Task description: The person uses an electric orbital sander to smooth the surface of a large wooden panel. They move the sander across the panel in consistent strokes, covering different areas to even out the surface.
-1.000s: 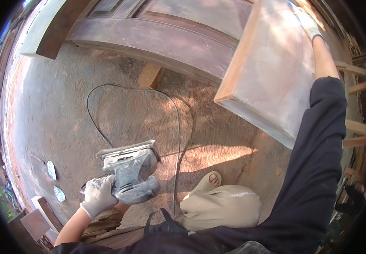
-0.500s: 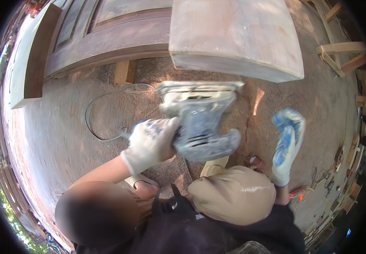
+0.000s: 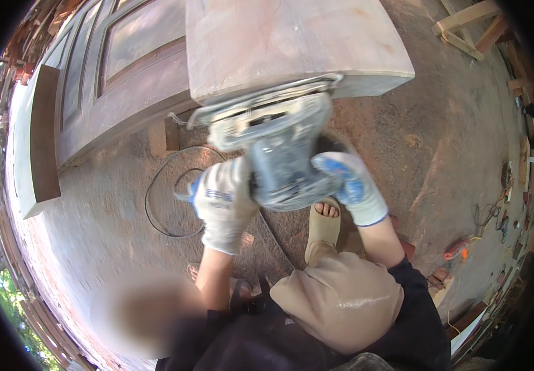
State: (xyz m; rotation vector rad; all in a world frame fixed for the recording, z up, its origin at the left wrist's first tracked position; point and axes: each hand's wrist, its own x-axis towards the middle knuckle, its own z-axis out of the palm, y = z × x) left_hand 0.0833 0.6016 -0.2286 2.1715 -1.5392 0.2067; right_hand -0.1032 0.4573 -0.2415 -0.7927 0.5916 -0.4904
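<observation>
Though apart earlier, right hand (image 3: 354,188) now at sander (image 3: 282,164).

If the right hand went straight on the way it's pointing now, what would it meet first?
Most likely the power sander in the left hand: the right hand points forward and leftward at its right side. Contact may already exist; depth is unclear.

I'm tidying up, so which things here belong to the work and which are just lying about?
Part of the work: sander, held by the left hand, right hand at its side; pale slab just beyond; probably the looped cord.

Likely just lying about: red object, far right; wooden stand, upper right.
</observation>
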